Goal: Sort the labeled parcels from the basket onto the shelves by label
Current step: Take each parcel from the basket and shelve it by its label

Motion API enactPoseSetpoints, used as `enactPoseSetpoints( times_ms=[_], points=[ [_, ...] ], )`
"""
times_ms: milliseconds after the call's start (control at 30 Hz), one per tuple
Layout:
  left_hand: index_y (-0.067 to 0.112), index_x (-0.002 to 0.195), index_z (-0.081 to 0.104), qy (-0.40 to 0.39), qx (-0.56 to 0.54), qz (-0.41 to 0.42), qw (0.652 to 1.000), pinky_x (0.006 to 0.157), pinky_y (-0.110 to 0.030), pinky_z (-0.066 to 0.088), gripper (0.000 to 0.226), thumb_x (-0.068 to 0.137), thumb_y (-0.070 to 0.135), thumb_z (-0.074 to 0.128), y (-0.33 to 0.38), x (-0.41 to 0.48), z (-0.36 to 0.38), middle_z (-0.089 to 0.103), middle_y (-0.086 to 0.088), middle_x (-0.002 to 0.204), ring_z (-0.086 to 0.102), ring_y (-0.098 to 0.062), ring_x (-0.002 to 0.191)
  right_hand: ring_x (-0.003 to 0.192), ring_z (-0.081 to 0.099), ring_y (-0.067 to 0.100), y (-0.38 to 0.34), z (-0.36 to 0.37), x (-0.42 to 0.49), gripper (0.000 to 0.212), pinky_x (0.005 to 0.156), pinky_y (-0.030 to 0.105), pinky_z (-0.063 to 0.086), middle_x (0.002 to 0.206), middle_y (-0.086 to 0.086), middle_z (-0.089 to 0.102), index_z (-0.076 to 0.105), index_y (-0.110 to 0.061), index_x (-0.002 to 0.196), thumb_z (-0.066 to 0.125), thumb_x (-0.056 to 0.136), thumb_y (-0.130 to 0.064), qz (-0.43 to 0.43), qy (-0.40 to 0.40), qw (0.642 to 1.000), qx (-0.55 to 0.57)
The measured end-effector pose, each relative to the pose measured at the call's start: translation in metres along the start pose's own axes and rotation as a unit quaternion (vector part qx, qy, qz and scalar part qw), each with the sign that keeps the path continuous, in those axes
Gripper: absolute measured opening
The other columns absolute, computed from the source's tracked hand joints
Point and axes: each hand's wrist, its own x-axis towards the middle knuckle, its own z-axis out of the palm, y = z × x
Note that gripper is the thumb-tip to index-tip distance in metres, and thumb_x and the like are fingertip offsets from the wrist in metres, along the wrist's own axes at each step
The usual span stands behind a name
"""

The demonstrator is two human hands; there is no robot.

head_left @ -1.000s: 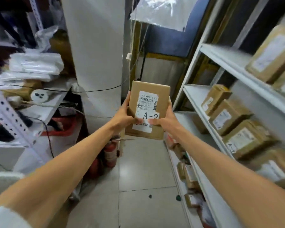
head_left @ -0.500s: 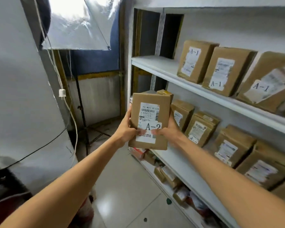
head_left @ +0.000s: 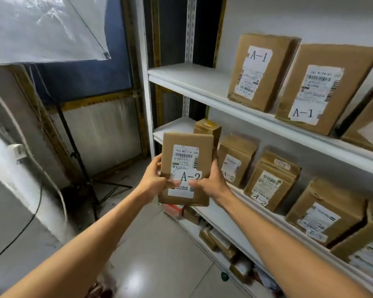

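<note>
In front of the white shelving, near the left end of its middle level, the left grip (head_left: 154, 181) and the right grip (head_left: 211, 183) clasp one flat brown cardboard parcel with a white label reading A-2 (head_left: 186, 160). The fingers curl round its lower side edges and both thumbs press on the label. The parcel is held upright in the air, label toward the camera, and rests on no board.

Just behind it is the middle white shelf board (head_left: 174, 125), bare at its left end. To the right it carries a row of upright brown paper-wrapped parcels (head_left: 271, 181), and the nearer ones show A-2. The upper white shelf board (head_left: 192, 76) holds larger brown cartons marked A-1 (head_left: 261, 72). Small brown packets sit on the lowest shelf (head_left: 215, 239), their labels too small to read.

Much of the sorting looks done, since both labelled levels are well stocked. This parcel appears matched to its shelf, and setting it down and letting go is not yet done. The basket is out of view, so I cannot tell how many parcels are left.
</note>
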Motion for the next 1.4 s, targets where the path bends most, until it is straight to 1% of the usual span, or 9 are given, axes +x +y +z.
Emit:
enactPoseSetpoints(
  times_ms=[167, 333, 500, 667, 800, 933, 1067, 1233, 1400],
  points=[
    [0.025, 0.136, 0.038, 0.013, 0.018, -0.001, 1.0, 0.063, -0.024, 0.057, 0.088, 0.066, -0.012, 0.077, 0.002, 0.073, -0.014, 0.058, -0.007, 0.121, 0.062, -0.021, 0.106, 0.113, 0.045, 0.008, 0.004, 0.004, 0.076, 0.101, 0.091, 0.026, 0.042, 0.131, -0.002, 0.049, 0.01, -0.02, 0.151, 0.075, 0.076, 0.004, 0.008, -0.02, 1.0, -0.003],
    [0.026, 0.135, 0.037, 0.032, 0.034, -0.024, 0.999, 0.07, -0.029, 0.059, 0.087, 0.066, -0.006, 0.079, -0.012, 0.122, -0.032, 0.055, -0.007, 0.124, 0.06, -0.024, 0.112, 0.122, 0.044, 0.013, 0.013, 0.018, 0.131, 0.11, 0.105, 0.038, 0.041, 0.138, 0.001, 0.047, 0.01, -0.02, 0.151, 0.08, 0.069, 0.003, 0.024, -0.018, 0.999, -0.033],
    [0.029, 0.134, 0.038, 0.053, 0.06, -0.033, 0.996, 0.09, -0.052, 0.054, 0.093, 0.059, 0.005, 0.087, -0.026, 0.17, -0.062, 0.055, -0.002, 0.124, 0.054, -0.025, 0.118, 0.128, 0.047, 0.019, 0.019, 0.042, 0.186, 0.11, 0.106, 0.045, 0.043, 0.138, 0.004, 0.048, 0.014, -0.019, 0.151, 0.081, 0.067, 0.005, 0.033, -0.013, 0.999, -0.037],
    [0.026, 0.134, 0.037, 0.038, 0.061, -0.051, 0.996, 0.088, -0.054, 0.054, 0.091, 0.061, -0.003, 0.084, -0.026, 0.239, -0.093, 0.055, -0.007, 0.126, 0.056, -0.027, 0.117, 0.118, 0.05, 0.012, 0.024, 0.071, 0.249, 0.108, 0.076, 0.012, 0.049, 0.132, 0.0, 0.051, 0.017, -0.018, 0.15, 0.081, 0.066, 0.006, 0.032, 0.027, 0.998, -0.046],
    [0.027, 0.135, 0.037, -0.006, 0.091, -0.068, 0.994, 0.081, -0.047, 0.058, 0.093, 0.061, -0.006, 0.082, -0.026, 0.302, -0.113, 0.058, -0.006, 0.125, 0.059, -0.024, 0.114, 0.123, 0.05, 0.016, 0.029, 0.095, 0.293, 0.102, 0.099, 0.029, 0.045, 0.136, 0.002, 0.051, 0.018, -0.014, 0.149, 0.08, 0.069, 0.003, 0.083, 0.077, 0.993, -0.025],
    [0.024, 0.139, 0.037, -0.046, 0.103, -0.074, 0.991, 0.063, -0.022, 0.054, 0.089, 0.067, -0.013, 0.075, -0.029, 0.355, -0.12, 0.06, -0.002, 0.12, 0.058, -0.014, 0.107, 0.123, 0.051, 0.016, 0.035, 0.11, 0.336, 0.104, 0.101, 0.036, 0.048, 0.133, 0.002, 0.052, 0.021, -0.018, 0.148, 0.08, 0.066, 0.007, 0.097, 0.129, 0.987, -0.016],
    [0.017, 0.134, 0.041, -0.063, 0.11, -0.065, 0.99, 0.076, -0.033, 0.058, 0.08, 0.068, -0.016, 0.071, -0.037, 0.401, -0.116, 0.062, -0.006, 0.117, 0.06, -0.019, 0.108, 0.127, 0.048, 0.018, 0.044, 0.116, 0.37, 0.095, 0.099, 0.027, 0.044, 0.139, 0.004, 0.049, 0.018, -0.016, 0.151, 0.072, 0.077, 0.006, 0.113, 0.184, 0.976, 0.002],
    [0.014, 0.133, 0.042, -0.086, 0.099, -0.056, 0.99, 0.057, -0.016, 0.054, 0.066, 0.078, -0.017, 0.062, -0.048, 0.443, -0.101, 0.058, -0.002, 0.115, 0.056, -0.013, 0.102, 0.131, 0.045, 0.023, 0.058, 0.111, 0.401, 0.073, 0.105, 0.032, 0.038, 0.144, 0.008, 0.044, 0.019, -0.016, 0.152, 0.058, 0.091, -0.003, 0.131, 0.257, 0.958, -0.011],
    [0.017, 0.142, 0.036, -0.129, 0.093, -0.066, 0.985, 0.065, -0.02, 0.054, 0.077, 0.077, -0.017, 0.061, -0.074, 0.468, -0.087, 0.052, -0.008, 0.132, 0.051, -0.017, 0.115, 0.14, 0.033, 0.022, 0.078, 0.107, 0.412, 0.078, 0.111, 0.033, 0.029, 0.154, 0.005, 0.03, -0.001, -0.017, 0.154, 0.049, 0.097, -0.002, 0.179, 0.27, 0.945, -0.046]
  ],
)
